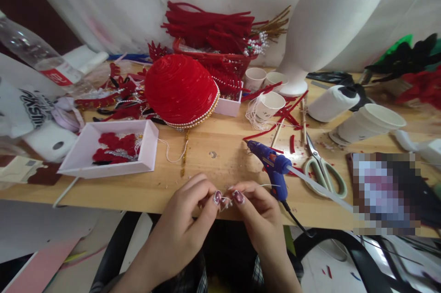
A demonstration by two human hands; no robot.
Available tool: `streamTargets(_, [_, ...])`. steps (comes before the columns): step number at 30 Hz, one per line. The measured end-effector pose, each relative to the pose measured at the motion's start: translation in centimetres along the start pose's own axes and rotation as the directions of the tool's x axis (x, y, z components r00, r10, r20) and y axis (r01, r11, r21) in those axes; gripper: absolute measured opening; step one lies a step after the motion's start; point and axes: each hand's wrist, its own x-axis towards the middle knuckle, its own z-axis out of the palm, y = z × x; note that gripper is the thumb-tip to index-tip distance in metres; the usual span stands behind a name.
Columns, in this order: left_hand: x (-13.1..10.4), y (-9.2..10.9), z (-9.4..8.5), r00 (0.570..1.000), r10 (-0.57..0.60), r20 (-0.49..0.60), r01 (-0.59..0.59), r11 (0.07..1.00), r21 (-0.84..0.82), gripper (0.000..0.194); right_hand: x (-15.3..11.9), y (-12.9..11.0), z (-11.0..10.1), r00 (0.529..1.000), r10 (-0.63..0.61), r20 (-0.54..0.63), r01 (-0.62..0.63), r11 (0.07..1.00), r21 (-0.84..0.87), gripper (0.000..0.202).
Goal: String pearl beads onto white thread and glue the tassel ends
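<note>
My left hand [195, 217] and my right hand [257, 212] meet over the table's front edge, thumbs and fingertips pinched close together. Between them they grip a thin white thread [225, 199], with a small pale bit at the fingertips too small to make out. A loose end of thread sticks out past the right fingers. Just beyond the right hand lies a blue hot glue gun [272, 164] with a long glue stick in its back. Farther off sits a red wrapped dome [181, 88] edged with a string of beads.
A white box [106, 169] of red pieces stands at left. Scissors [322, 173] lie right of the glue gun. Behind are paper cups [270, 105], a red basket [220, 59], a white foam head [327, 22] and a thread spool [330, 104]. A blurred-out dark object [425, 192] lies at right.
</note>
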Motion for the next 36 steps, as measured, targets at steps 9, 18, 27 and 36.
streamTargets(9, [-0.9, 0.5, 0.4, 0.964, 0.241, -0.116, -0.201, 0.938, 0.282, 0.019, -0.7, -0.3, 1.0, 0.972, -0.234, 0.000, 0.223, 0.927, -0.302, 0.014])
streamTargets(18, [-0.7, 0.6, 1.3, 0.980, 0.143, -0.140, -0.123, 0.982, 0.140, 0.021, -1.0, -0.1, 0.9, 0.984, -0.172, -0.038, 0.151, 0.934, -0.323, 0.012])
streamTargets(27, [0.2, -0.7, 0.8, 0.945, -0.321, 0.059, 0.311, 0.833, -0.458, 0.027, -0.5, -0.8, 0.7, 0.981, 0.034, 0.190, 0.071, 0.852, -0.518, 0.030])
streamTargets(36, [-0.5, -1.5, 1.4, 0.903, -0.422, -0.078, 0.343, 0.819, -0.459, 0.030, -0.7, -1.2, 0.6, 0.939, 0.151, 0.308, 0.018, 0.875, -0.483, 0.025])
